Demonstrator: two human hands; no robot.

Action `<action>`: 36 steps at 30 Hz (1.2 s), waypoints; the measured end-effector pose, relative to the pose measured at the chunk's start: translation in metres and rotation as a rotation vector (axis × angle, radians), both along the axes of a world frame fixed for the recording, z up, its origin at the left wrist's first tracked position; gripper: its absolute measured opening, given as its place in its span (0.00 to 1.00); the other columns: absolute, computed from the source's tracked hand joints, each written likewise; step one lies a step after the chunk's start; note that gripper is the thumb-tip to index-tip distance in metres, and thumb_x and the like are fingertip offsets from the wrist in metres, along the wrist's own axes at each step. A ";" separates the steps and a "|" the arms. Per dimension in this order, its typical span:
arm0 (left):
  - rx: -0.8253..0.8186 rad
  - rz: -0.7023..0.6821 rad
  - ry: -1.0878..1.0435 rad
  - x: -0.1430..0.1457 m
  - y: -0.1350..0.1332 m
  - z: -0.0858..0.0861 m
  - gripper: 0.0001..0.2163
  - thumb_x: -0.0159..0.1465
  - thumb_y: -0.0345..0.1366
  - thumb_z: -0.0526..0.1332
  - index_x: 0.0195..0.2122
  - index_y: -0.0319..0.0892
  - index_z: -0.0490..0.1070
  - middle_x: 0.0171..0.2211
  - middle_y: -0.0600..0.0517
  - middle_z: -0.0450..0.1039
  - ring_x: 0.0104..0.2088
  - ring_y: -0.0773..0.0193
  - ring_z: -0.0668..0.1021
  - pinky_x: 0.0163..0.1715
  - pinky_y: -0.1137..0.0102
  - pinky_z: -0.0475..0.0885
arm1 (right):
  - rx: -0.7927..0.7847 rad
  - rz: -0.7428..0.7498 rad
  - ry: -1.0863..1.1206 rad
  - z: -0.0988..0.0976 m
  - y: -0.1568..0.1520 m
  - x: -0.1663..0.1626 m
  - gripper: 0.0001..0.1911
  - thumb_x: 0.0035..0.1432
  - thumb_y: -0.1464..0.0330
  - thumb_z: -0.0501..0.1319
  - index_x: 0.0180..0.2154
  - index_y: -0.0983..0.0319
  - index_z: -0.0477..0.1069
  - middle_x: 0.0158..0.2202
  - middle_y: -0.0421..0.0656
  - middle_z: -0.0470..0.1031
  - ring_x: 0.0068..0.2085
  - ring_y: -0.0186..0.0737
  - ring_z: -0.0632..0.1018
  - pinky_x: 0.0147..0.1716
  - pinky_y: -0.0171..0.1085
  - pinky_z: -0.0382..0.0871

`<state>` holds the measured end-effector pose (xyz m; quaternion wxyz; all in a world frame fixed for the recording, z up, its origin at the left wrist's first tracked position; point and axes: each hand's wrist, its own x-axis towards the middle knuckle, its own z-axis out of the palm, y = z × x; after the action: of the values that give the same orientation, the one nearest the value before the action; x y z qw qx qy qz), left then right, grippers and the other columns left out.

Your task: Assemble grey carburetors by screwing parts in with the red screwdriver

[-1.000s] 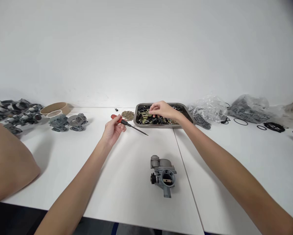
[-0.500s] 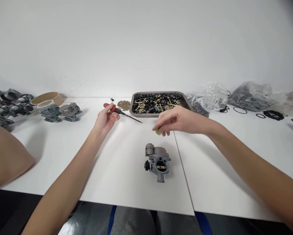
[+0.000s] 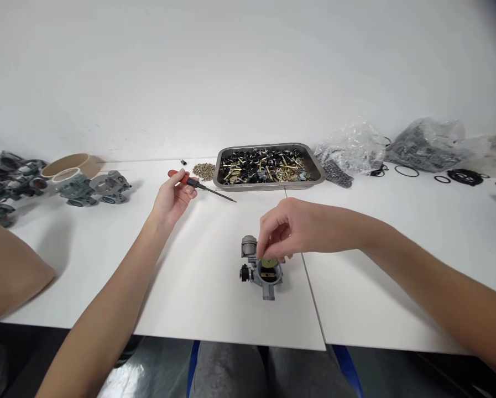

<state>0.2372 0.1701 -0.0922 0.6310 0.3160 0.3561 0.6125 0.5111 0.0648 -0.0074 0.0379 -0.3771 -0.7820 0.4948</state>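
Observation:
In the head view, my left hand [image 3: 173, 198] is closed around the red handle of a screwdriver [image 3: 202, 187], whose dark shaft points right and slightly down. My right hand [image 3: 283, 229] pinches a thin, yellowish round plate [image 3: 268, 262] by its upper edge. That plate is at the round bore of a grey carburetor [image 3: 268, 290]; whether it touches the bore I cannot tell. The carburetor lies on the white table with its bore facing me, and a brass-coloured bar crosses the opening. My right fingers cover part of its upper body.
Behind stands a metal tray [image 3: 268, 187] of black and brass parts, with a pile of small brass screws [image 3: 204, 171] beside it. More carburetors [image 3: 110, 187] and a tape roll [image 3: 71, 165] are at left. Plastic bags [image 3: 428, 146] and black rings [image 3: 406, 171] lie at right. Someone's arm [image 3: 15, 271] shows at left.
My right hand has moved down and towards me, bringing the yellowish plate from above the carburetor to its bore. My left hand still holds the screwdriver. The view has shifted slightly.

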 end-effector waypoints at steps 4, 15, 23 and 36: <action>0.000 0.002 -0.001 0.000 0.000 0.000 0.07 0.61 0.31 0.60 0.26 0.38 0.68 0.25 0.51 0.73 0.16 0.75 0.68 0.17 0.77 0.66 | 0.108 0.021 -0.037 -0.001 -0.007 -0.005 0.07 0.52 0.71 0.64 0.33 0.60 0.80 0.31 0.40 0.78 0.32 0.36 0.76 0.27 0.30 0.66; -0.011 -0.007 0.002 0.002 -0.001 0.002 0.08 0.62 0.31 0.59 0.25 0.38 0.68 0.24 0.50 0.73 0.15 0.75 0.68 0.17 0.77 0.67 | 0.116 0.028 -0.078 -0.009 -0.017 -0.010 0.10 0.51 0.73 0.61 0.38 0.59 0.75 0.30 0.39 0.75 0.28 0.33 0.73 0.24 0.31 0.62; -0.003 -0.007 0.012 0.002 -0.002 0.003 0.07 0.62 0.31 0.58 0.26 0.37 0.69 0.24 0.50 0.73 0.14 0.75 0.67 0.17 0.77 0.67 | 0.098 0.041 -0.217 -0.014 -0.002 -0.011 0.13 0.50 0.66 0.67 0.40 0.58 0.74 0.32 0.38 0.73 0.29 0.34 0.70 0.26 0.32 0.60; 0.126 0.011 0.052 -0.001 -0.013 0.031 0.07 0.64 0.33 0.59 0.29 0.37 0.71 0.26 0.49 0.73 0.14 0.77 0.66 0.15 0.78 0.64 | 0.176 0.356 -0.122 -0.023 0.025 0.015 0.48 0.39 0.58 0.75 0.61 0.49 0.59 0.66 0.44 0.50 0.63 0.53 0.59 0.52 0.38 0.62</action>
<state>0.2365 0.1569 -0.0612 0.5969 0.3688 0.3349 0.6288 0.5261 0.0893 -0.0309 -0.0647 -0.2575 -0.8775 0.3995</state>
